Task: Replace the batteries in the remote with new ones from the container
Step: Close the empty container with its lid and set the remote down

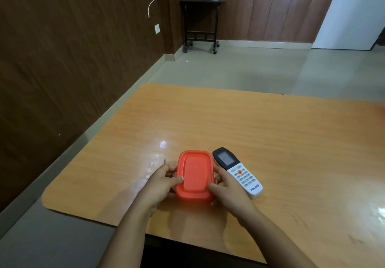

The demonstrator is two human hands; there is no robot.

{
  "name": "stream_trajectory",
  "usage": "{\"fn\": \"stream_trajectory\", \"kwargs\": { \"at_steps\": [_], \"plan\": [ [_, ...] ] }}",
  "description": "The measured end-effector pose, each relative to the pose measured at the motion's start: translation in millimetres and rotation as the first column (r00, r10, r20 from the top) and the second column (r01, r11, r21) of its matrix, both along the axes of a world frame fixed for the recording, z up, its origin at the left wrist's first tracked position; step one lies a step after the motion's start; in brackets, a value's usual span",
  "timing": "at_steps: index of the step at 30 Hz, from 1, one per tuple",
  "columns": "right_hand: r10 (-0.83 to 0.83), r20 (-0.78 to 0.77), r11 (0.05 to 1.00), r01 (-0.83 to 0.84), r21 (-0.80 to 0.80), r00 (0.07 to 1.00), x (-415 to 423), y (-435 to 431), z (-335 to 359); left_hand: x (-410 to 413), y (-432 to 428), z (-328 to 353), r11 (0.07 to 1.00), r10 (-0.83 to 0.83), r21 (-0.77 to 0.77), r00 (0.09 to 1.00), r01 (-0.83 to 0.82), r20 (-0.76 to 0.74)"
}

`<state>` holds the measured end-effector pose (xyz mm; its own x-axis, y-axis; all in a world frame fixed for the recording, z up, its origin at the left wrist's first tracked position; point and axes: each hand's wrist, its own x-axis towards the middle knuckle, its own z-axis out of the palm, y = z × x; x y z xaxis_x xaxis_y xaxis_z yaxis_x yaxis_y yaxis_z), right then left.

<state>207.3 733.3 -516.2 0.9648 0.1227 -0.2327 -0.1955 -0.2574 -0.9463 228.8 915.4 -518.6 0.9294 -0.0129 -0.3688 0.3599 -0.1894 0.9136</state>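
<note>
Both hands grip lidded orange container on table: left hand curled at its 9 o'clock, right hand at 3 o'clock. Remote just beside, 3 o'clock, face up.

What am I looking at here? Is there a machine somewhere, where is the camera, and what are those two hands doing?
There is no machine here: a person works with two bare hands. The one picture comes from a wide-angle camera worn on the person's head. It looks forward and down, so both arms reach in from the bottom edge. On the wooden table lies a white remote with a dark screen, face up and not held. Just to its left is an orange-lidded container. The left hand and the right hand grip it from either side, fingers curled round its edges and thumbs on the lid. The lid is on, so what is inside cannot be seen.
</note>
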Motion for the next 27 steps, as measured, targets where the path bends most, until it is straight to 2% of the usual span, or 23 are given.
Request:
{"fn": "stream_trajectory", "kwargs": {
  "at_steps": [3, 5, 7, 10, 13, 16, 19, 22, 24, 27],
  "plan": [
    [-0.002, -0.012, 1.000, 0.002, -0.016, 1.000, -1, 0, 2, 0, -4, -3, 0.998, 0.023, 0.053, 1.000, -0.024, 0.010],
    [0.008, 0.017, 1.000, -0.008, 0.003, 1.000, -2, 2, 3, 2, -9, -3, 0.988, 0.122, 0.088, 0.990, -0.128, 0.074],
    [0.046, 0.086, 0.997, -0.052, 0.062, 0.995, -6, 6, 9, 0, -13, 3, 0.968, 0.234, 0.067, 0.965, -0.243, 0.118],
    [0.060, 0.148, 0.987, -0.080, 0.136, 0.987, -9, 8, 14, -2, -20, 12, 0.962, 0.272, -0.020, 0.959, -0.272, 0.077],
    [-0.051, 0.113, 0.996, 0.042, 0.080, 0.992, -9, 8, 10, -7, -34, 13, 0.971, 0.217, 0.074, 0.968, -0.227, 0.130],
    [-0.205, 0.150, 0.978, 0.197, 0.064, 0.967, -10, 9, 3, -11, -46, 9, 0.972, 0.154, 0.150, 0.972, -0.182, 0.179],
    [-0.257, 0.199, 0.963, 0.234, 0.133, 0.946, -13, 11, 5, -10, -48, 4, 0.981, 0.192, 0.004, 0.971, -0.195, 0.144],
    [-0.287, 0.157, 0.936, 0.242, 0.255, 0.945, -13, 12, 4, -8, -46, 5, 0.974, 0.181, -0.156, 0.980, -0.166, 0.084],
    [-0.283, 0.120, 0.927, 0.239, 0.290, 0.952, -12, 11, 4, -8, -45, 5, 0.967, 0.180, -0.194, 0.982, -0.164, 0.064],
    [-0.244, 0.067, 0.948, 0.223, 0.229, 0.967, -7, 9, 8, -9, -44, 6, 0.959, 0.248, -0.175, 0.959, -0.224, 0.136]
  ]
}}
